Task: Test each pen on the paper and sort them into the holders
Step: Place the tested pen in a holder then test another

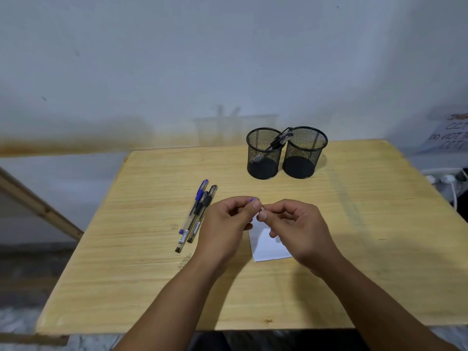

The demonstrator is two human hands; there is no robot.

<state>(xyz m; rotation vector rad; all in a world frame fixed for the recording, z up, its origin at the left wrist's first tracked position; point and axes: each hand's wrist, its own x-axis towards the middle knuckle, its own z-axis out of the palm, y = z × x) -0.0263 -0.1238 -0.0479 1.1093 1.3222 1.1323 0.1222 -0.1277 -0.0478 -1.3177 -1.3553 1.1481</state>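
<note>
Where wall [228,59] meets wooden table [354,249] — mesh holders [263,153].

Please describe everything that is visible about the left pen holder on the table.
The left pen holder is a round cup of black wire mesh with a solid dark base and a thin rim. It stands upright near the far edge of the wooden table, touching or almost touching a second, matching holder on its right. Dark pens stand inside it, leaning right, with their caps over the rim. Their number is unclear. Neither hand touches it.
</note>
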